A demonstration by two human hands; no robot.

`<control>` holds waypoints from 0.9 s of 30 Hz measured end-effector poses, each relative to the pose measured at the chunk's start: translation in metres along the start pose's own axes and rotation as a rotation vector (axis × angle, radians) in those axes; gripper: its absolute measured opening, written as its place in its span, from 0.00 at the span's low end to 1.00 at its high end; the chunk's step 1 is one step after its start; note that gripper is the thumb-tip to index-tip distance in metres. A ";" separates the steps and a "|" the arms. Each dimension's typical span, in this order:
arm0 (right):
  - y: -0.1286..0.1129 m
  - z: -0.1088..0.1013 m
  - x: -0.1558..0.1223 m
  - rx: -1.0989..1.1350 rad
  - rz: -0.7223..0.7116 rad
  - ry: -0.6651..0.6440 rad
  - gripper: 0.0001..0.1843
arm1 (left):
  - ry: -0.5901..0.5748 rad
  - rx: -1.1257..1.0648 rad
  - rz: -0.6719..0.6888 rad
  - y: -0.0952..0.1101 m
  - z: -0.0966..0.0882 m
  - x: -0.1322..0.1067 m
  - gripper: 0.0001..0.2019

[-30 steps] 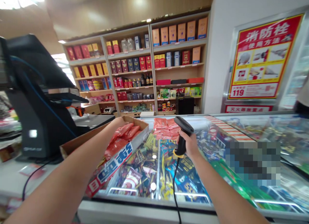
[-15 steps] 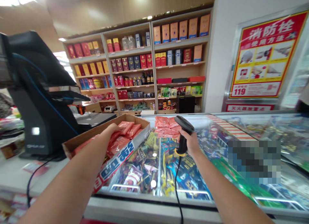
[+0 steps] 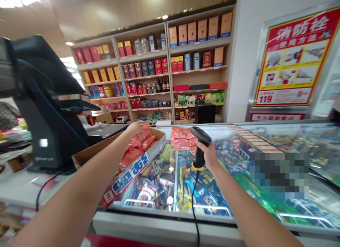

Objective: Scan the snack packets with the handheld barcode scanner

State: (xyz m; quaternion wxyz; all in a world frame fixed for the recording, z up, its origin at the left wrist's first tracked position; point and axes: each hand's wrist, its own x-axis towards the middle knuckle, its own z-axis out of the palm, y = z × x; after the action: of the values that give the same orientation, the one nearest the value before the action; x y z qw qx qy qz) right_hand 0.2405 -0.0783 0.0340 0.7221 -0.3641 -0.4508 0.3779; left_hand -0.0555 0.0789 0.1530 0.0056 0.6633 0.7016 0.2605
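Observation:
My right hand (image 3: 206,153) is wrapped round the handle of a black barcode scanner (image 3: 201,135), its head tilted toward the left and a cable hanging below. My left hand (image 3: 135,129) reaches over an open cardboard box (image 3: 127,181) of orange-red packets. One orange packet (image 3: 145,134) is raised at that hand, above the others; the fingertips are mostly hidden behind it. Between the two hands, a stack of similar orange packets (image 3: 180,138) lies on the glass top of the freezer (image 3: 174,208).
A black checkout terminal (image 3: 50,126) stands on the counter at the left. Wrapped frozen goods show through the freezer glass. Shelves (image 3: 148,77) of boxes and bottles line the back wall. A red fire-hydrant poster (image 3: 294,62) hangs at the right.
My left hand has moved up and slightly right, and an orange packet has risen with it out of the box. My right hand keeps the scanner in nearly the same place.

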 end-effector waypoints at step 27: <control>0.001 -0.003 -0.007 -0.248 0.277 -0.573 0.12 | 0.087 -1.065 0.208 0.005 0.157 -0.114 0.16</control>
State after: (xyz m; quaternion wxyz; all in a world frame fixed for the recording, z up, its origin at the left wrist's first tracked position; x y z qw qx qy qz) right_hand 0.2412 -0.0846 0.0290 0.4580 -0.3860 -0.6244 0.5015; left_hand 0.0180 0.0283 -0.0192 0.2862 0.6232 0.4027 0.6063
